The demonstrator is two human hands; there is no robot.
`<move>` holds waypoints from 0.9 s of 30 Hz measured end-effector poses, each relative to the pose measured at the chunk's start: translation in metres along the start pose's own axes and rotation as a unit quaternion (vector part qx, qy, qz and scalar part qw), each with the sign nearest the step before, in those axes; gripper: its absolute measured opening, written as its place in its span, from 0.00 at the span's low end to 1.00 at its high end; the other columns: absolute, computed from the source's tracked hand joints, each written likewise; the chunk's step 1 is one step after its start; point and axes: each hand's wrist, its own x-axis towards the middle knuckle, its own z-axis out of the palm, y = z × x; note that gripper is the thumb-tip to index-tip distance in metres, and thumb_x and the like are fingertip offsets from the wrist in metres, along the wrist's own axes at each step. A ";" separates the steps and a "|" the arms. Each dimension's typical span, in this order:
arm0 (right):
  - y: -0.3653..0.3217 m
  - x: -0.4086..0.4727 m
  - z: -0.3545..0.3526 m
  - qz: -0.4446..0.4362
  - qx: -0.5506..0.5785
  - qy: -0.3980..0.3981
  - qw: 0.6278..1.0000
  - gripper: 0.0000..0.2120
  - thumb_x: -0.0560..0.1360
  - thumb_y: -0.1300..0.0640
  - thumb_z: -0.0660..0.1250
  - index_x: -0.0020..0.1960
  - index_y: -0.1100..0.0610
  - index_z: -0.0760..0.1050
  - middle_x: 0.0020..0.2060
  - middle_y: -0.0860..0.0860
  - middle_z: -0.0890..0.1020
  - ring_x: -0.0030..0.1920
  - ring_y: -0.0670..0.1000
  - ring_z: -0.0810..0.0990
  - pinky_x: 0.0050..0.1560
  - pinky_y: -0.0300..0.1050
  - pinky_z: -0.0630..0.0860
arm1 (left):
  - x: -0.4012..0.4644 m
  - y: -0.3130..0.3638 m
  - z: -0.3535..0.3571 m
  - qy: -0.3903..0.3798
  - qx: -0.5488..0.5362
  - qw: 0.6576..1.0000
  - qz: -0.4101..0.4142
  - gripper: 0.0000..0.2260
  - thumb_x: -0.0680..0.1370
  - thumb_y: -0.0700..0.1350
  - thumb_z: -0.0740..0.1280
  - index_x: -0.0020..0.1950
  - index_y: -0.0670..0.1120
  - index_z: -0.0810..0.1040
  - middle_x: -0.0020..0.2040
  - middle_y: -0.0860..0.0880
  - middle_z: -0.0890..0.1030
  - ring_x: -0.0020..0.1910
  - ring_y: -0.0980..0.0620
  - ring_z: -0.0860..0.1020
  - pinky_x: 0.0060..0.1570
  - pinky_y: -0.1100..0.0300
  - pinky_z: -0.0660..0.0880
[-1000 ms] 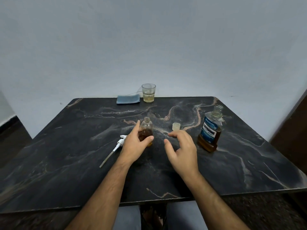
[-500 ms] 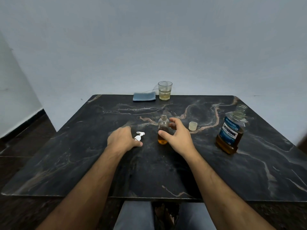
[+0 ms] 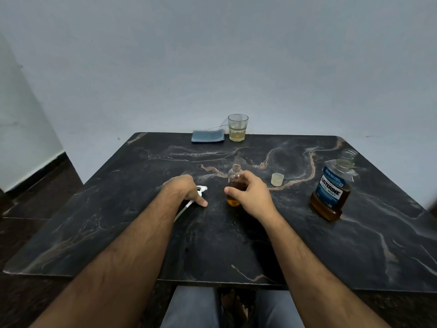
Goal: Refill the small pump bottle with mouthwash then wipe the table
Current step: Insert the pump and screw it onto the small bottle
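The right hand [image 3: 254,196] has taken over the grip on the small bottle [image 3: 234,185], upright at mid-surface and part-filled. The left hand [image 3: 186,188] has released it and now closes on the pump [image 3: 201,189] just beside. Judgement: filling done; refit pump next.

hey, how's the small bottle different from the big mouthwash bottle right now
The small bottle is round, clear and unlabelled; the mouthwash bottle is far larger, with a blue label. The right hand grips the small bottle near the table's middle; the mouthwash bottle stands untouched to the right. Liquid fills about the small bottle's lower half, and the big one's lower part. Both are uncapped, upright and hold amber liquid.
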 end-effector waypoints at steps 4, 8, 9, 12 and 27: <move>0.002 -0.003 -0.002 -0.001 0.005 -0.001 1.000 0.15 0.68 0.48 0.76 0.52 0.50 0.78 0.47 0.45 0.84 0.50 0.46 0.81 0.55 0.51 0.77 | -0.001 0.002 0.000 0.029 -0.033 0.999 0.006 0.31 0.65 0.60 0.78 0.63 0.47 0.79 0.58 0.46 0.81 0.58 0.44 0.78 0.59 0.47 0.76; 0.006 -0.008 -0.001 -0.013 0.017 0.011 1.000 0.13 0.68 0.47 0.76 0.49 0.48 0.77 0.44 0.44 0.84 0.46 0.43 0.81 0.49 0.46 0.77 | -0.009 0.010 -0.010 0.078 -0.104 0.990 0.055 0.24 0.69 0.59 0.76 0.59 0.47 0.80 0.56 0.47 0.82 0.57 0.46 0.79 0.59 0.48 0.75; 0.007 -0.010 0.000 -0.018 0.018 0.016 1.000 0.13 0.68 0.47 0.75 0.49 0.47 0.77 0.43 0.43 0.83 0.46 0.43 0.81 0.48 0.45 0.76 | -0.013 0.013 -0.015 0.088 -0.126 0.985 0.079 0.20 0.69 0.58 0.76 0.55 0.48 0.81 0.54 0.48 0.82 0.55 0.47 0.79 0.57 0.50 0.75; 0.010 -0.012 0.002 -0.030 0.016 0.029 0.999 0.12 0.69 0.46 0.74 0.49 0.46 0.76 0.42 0.43 0.83 0.45 0.45 0.80 0.49 0.47 0.77 | -0.027 0.024 -0.035 0.111 -0.245 0.950 0.160 0.10 0.70 0.55 0.77 0.43 0.52 0.80 0.46 0.54 0.81 0.49 0.53 0.78 0.50 0.54 0.73; 0.013 -0.018 0.003 -0.061 0.022 0.027 0.998 0.11 0.71 0.45 0.72 0.51 0.45 0.76 0.43 0.42 0.82 0.47 0.41 0.79 0.51 0.46 0.77 | -0.076 0.072 -0.075 0.126 -0.663 0.686 0.271 0.04 0.74 0.48 0.74 0.46 0.53 0.81 0.42 0.60 0.83 0.47 0.61 0.79 0.47 0.58 0.73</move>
